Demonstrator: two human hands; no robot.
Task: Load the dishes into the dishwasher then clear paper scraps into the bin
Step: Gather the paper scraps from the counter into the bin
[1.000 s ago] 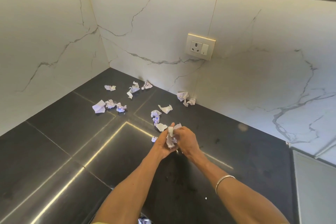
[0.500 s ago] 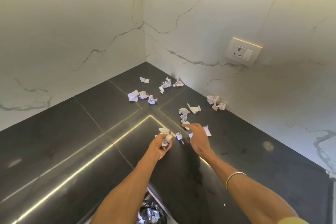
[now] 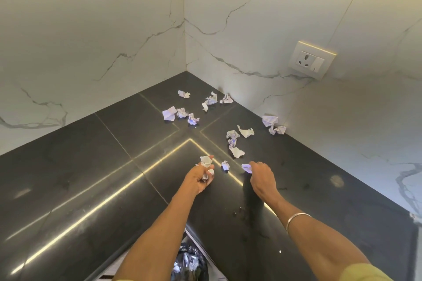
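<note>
Several crumpled white paper scraps lie on the black corner counter (image 3: pixel 91 166). My left hand (image 3: pixel 199 178) grips a bunch of collected scraps (image 3: pixel 206 161) just above the counter. My right hand (image 3: pixel 261 177) is a little to the right and pinches one small scrap (image 3: pixel 246 167) at its fingertips. A loose scrap (image 3: pixel 225 165) lies between the two hands. More scraps sit farther back: a cluster (image 3: pixel 235 141) just beyond my right hand, a group (image 3: pixel 180 115) toward the corner and a pair (image 3: pixel 272 124) against the right wall.
White marble walls meet at the corner behind the counter. A wall socket (image 3: pixel 311 59) is on the right wall. Below the counter's inner front edge, between my arms, a bin with a dark liner (image 3: pixel 189 262) shows crumpled contents.
My hands, joined together a second ago, have parted. The left keeps the bunch of scraps. The right reached out to a small scrap and now pinches it. The view has swung left.
</note>
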